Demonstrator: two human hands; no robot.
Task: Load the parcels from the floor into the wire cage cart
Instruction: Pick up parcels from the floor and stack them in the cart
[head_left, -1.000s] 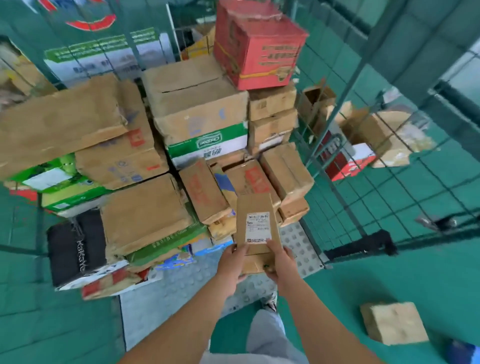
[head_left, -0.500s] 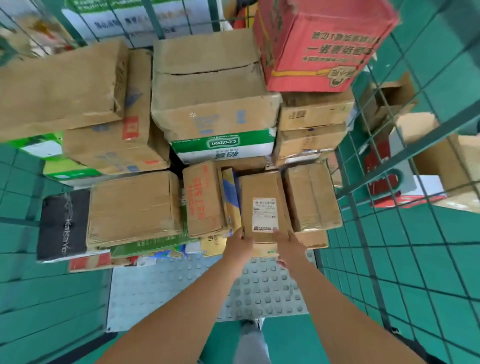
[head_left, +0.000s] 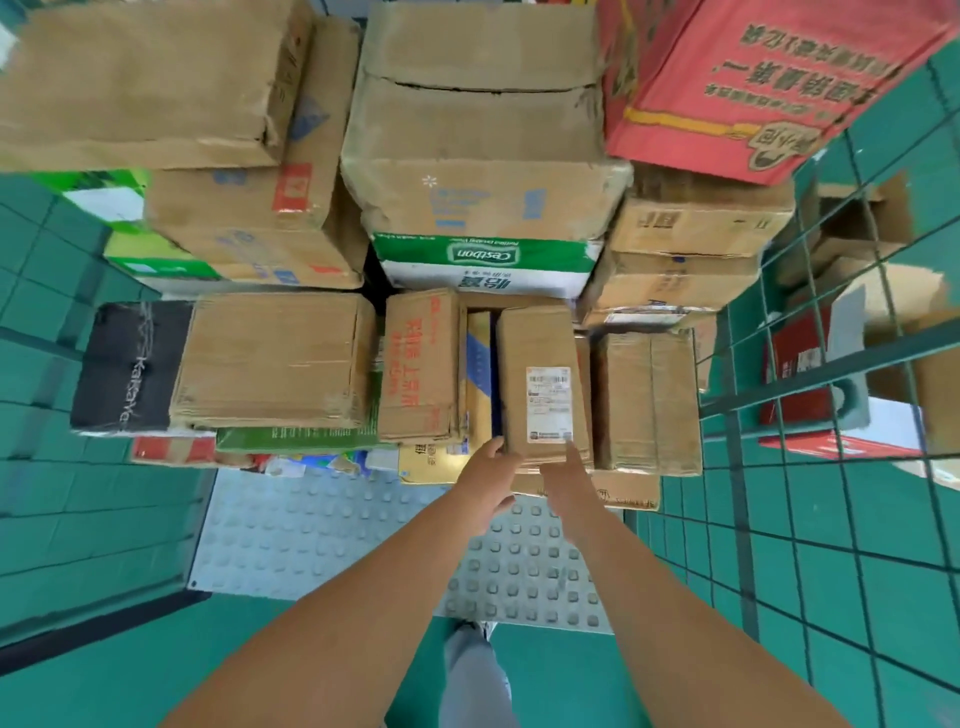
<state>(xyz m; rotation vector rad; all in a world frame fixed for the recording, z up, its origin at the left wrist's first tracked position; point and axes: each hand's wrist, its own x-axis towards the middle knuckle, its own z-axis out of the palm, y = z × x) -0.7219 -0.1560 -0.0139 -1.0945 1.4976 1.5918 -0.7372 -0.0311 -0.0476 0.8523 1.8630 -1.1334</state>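
Note:
A narrow brown parcel with a white label (head_left: 543, 384) lies in the stack inside the wire cage cart (head_left: 810, 379), between a red-printed box (head_left: 421, 364) and another brown box (head_left: 647, 400). My left hand (head_left: 491, 475) touches its near left corner with curled fingers. My right hand (head_left: 574, 480) rests its fingertips on the near edge by the label. Neither hand wraps around the parcel.
Large brown boxes (head_left: 483, 130), a red carton (head_left: 753, 78), a green-and-white box (head_left: 483, 262) and a black box (head_left: 130, 364) fill the cart. Its studded grey floor plate (head_left: 322, 535) shows in front. More boxes (head_left: 852, 374) lie beyond the right mesh wall.
The labelled parcel went from held in front of the stack to lying in the gap between two boxes. My hands have loosened to fingertip contact, and the view has moved closer.

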